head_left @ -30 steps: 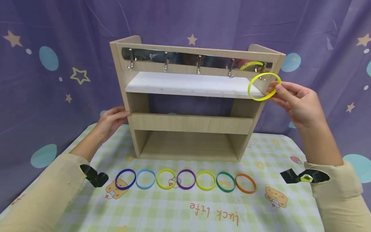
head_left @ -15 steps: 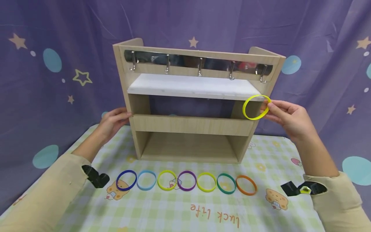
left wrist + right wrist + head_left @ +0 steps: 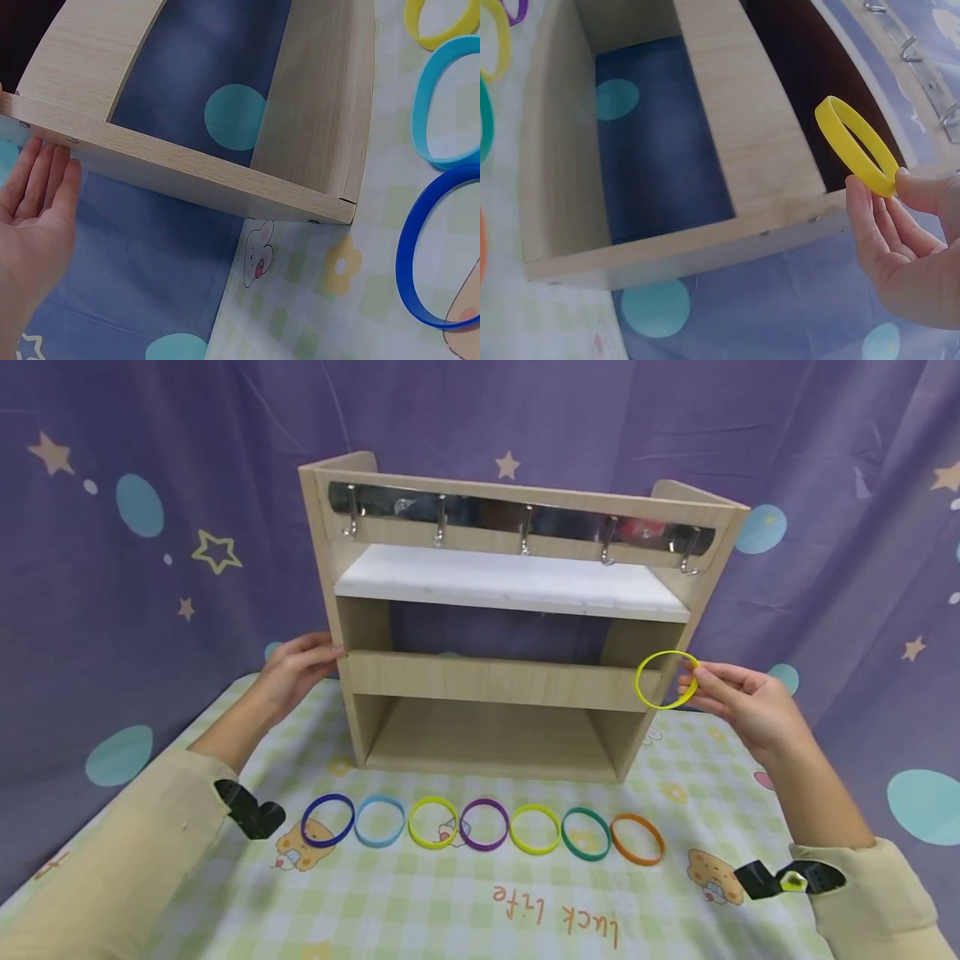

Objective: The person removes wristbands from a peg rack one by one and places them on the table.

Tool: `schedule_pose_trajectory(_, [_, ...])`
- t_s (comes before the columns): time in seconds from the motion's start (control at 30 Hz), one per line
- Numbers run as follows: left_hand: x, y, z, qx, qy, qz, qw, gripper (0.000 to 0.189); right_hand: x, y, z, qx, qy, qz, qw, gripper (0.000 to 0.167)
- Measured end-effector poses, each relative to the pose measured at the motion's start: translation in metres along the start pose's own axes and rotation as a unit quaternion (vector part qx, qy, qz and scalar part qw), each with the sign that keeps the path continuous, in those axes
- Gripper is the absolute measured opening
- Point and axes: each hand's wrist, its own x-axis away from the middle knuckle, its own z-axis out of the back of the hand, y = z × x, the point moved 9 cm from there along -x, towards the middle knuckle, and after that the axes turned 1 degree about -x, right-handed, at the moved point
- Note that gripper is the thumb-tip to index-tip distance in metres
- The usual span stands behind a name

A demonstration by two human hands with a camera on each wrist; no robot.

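Note:
Between thumb and fingers, my right hand [image 3: 753,706] pinches a yellow silicone wristband [image 3: 845,148]. The band stands upright at the right side of a light wooden shelf unit [image 3: 495,681], overlapping the end of its middle board in the head view. On the opposite side, my left hand [image 3: 291,675] rests its extended fingertips against the unit's left side panel [image 3: 187,169]. Along the top runs a shiny metal strip with several hooks [image 3: 527,531], none bearing a band.
In front of the unit lies a row of wristbands, among them a dark blue one [image 3: 303,831], a purple one [image 3: 483,848] and an orange one [image 3: 637,862]. They rest on a green checked tablecloth [image 3: 420,910]. A purple curtain [image 3: 585,418] hangs behind.
My right hand has lowered the yellow wristband from beside the rightmost hook to the height of the middle board. My left hand stays at the side panel.

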Motion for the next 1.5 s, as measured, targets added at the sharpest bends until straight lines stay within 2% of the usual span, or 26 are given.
schedule_pose_trajectory(0.13, [-0.001,0.001,0.0,-0.001,0.001,0.001,1.0,0.022,0.003,0.009,0.006,0.004,0.001,-0.009,0.9999,0.013])
schedule_pose_trajectory(0.4, [-0.001,0.002,0.0,0.001,0.003,0.001,1.0,0.021,0.011,0.031,0.02,-0.001,0.019,-0.053,0.9984,0.012])
schedule_pose_trajectory(0.53, [0.0,0.0,0.001,0.006,0.004,0.0,1.0,0.02,0.015,0.044,0.026,-0.001,0.011,-0.059,0.9982,0.015])
schedule_pose_trajectory(0.77, [0.0,-0.003,0.001,0.006,0.004,-0.001,1.0,0.014,0.022,0.067,0.036,0.044,0.009,-0.086,0.9953,0.016])
schedule_pose_trajectory(0.97, [0.0,-0.003,0.001,0.012,0.002,-0.004,0.9999,0.012,0.028,0.085,0.046,0.045,0.004,-0.111,0.9928,0.02])
schedule_pose_trajectory(1.1, [0.001,-0.004,0.002,0.008,0.004,0.002,1.0,0.012,0.03,0.097,0.052,0.08,-0.011,-0.122,0.9893,0.018])
schedule_pose_trajectory(1.27, [0.0,-0.004,0.002,-0.003,0.003,0.005,1.0,0.015,0.033,0.113,0.059,0.152,-0.042,-0.138,0.9779,0.015])
schedule_pose_trajectory(1.5, [-0.001,-0.001,0.001,-0.026,0.0,0.007,0.9996,0.028,0.038,0.129,0.059,0.162,-0.119,-0.153,0.9676,0.024])
